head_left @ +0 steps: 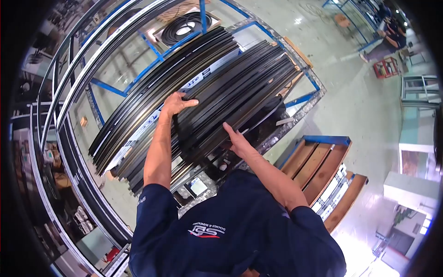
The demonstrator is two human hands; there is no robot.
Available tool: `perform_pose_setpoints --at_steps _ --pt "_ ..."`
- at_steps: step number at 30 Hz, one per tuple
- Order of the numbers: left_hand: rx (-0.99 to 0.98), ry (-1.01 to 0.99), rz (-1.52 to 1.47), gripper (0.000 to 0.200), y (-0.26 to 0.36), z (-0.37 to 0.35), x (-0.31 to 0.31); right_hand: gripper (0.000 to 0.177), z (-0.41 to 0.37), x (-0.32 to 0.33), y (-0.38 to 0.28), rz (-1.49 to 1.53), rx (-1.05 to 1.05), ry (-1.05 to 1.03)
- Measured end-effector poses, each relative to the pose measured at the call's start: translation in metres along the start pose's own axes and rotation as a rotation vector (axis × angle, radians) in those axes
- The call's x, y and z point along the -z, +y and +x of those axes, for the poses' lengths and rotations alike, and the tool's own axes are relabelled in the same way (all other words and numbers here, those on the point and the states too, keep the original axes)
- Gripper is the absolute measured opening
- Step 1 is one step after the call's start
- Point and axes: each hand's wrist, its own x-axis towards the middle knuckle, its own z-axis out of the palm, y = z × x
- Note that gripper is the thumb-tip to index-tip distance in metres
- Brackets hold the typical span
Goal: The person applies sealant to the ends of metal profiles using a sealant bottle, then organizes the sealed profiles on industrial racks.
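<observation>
Long dark profiles (pixel 235 87) lie bundled side by side across a blue-framed rack (pixel 304 98). My left hand (pixel 177 104) rests at the far side of this bundle, thumb stretched out over the top and the other fingers partly hidden behind the edge. On the near side is my right hand (pixel 236 138), its thumb or finger extended against the profiles and the rest hidden below. The bundle lies between my two hands. Beyond it is a second bundle of black and brownish profiles (pixel 161 87), with a white printed strip (pixel 196 82) between the two.
A coil of black strip (pixel 184 28) sits in a box behind the rack. Brown slatted boards (pixel 307 166) stand at the right. Tall metal frames (pixel 60 115) rise on the left. A person (pixel 394 34) and a red crate (pixel 386 68) are at the far right.
</observation>
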Motion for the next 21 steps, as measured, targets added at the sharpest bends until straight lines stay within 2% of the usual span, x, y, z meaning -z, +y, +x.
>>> perform_pose_setpoints --at_steps 2,3,4,6,7,8,10,11,12,16,21 --pt "-0.102 0.028 -0.029 0.081 0.01 -0.017 -0.008 0.07 -0.004 -0.006 0.004 -0.082 -0.035 0.05" --pt "0.004 -0.076 -0.084 0.075 0.023 -0.024 -0.008 0.068 -0.008 -0.01 0.006 -0.029 0.034 0.053" --pt "-0.136 0.003 -0.112 0.067 0.008 -0.022 -0.024 0.075 -0.008 -0.005 0.01 -0.006 0.052 0.012" --pt "-0.049 -0.1 -0.19 0.063 0.025 -0.034 -0.019 0.09 -0.003 0.01 0.014 0.036 0.086 -0.074" --pt "-0.183 -0.062 -0.262 0.064 0.011 -0.029 -0.029 0.089 0.0 0.015 0.018 0.081 0.118 -0.033" --pt "0.013 -0.191 -0.242 0.068 0.017 -0.029 -0.025 0.087 0.003 0.018 0.017 0.077 0.118 -0.02" --pt "-0.037 -0.171 -0.276 0.071 0.004 -0.024 -0.034 0.084 0.005 0.02 0.02 0.073 0.11 0.0" --pt "0.031 -0.301 -0.373 0.073 0.014 -0.028 -0.027 0.082 -0.003 0.014 0.017 0.098 0.1 0.024" --pt "0.056 -0.342 -0.371 0.072 0.03 -0.037 -0.017 0.082 -0.006 0.016 0.024 0.073 0.091 0.041" --pt "0.024 -0.315 -0.486 0.072 0.02 -0.043 -0.036 0.083 -0.006 0.022 0.027 0.021 0.082 0.032" --pt "-0.009 -0.279 -0.467 0.072 0.024 -0.055 -0.048 0.079 -0.026 0.029 0.029 0.004 0.014 0.075"
